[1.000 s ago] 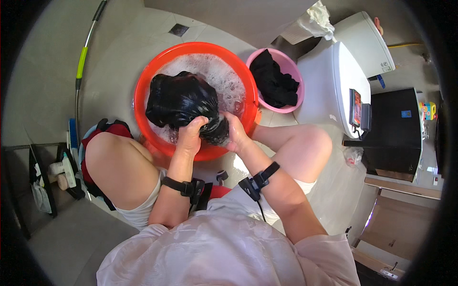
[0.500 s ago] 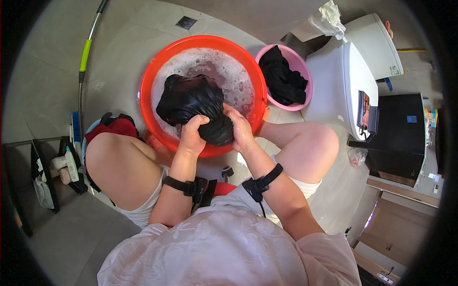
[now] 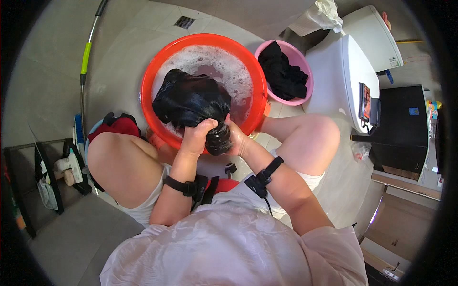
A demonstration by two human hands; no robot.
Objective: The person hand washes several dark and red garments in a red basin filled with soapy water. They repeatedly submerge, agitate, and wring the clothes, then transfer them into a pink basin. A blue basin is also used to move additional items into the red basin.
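Note:
A wet black garment (image 3: 191, 100) bulges over the red basin (image 3: 156, 59), which holds foamy, soapy water (image 3: 234, 71). My left hand (image 3: 195, 136) is closed round the garment's near end, thumb on top. On the other side of that gathered end, my right hand (image 3: 236, 137) grips the cloth, its fingers partly hidden behind it. The part between my hands is bunched tight; the far part spreads loose and rests over the foam. What kind of garment it is I cannot tell.
A pink basin (image 3: 311, 78) with black clothes (image 3: 281, 71) stands right of the red one. Farther right are a white toilet (image 3: 350, 81) with a phone (image 3: 365, 102) on its lid and a black cabinet (image 3: 398, 131). Red and dark clothes (image 3: 119, 126) lie beside my left knee.
Both hands have drawn the garment's gathered end slightly closer to me. The far part of the cloth has shifted left and spread wider.

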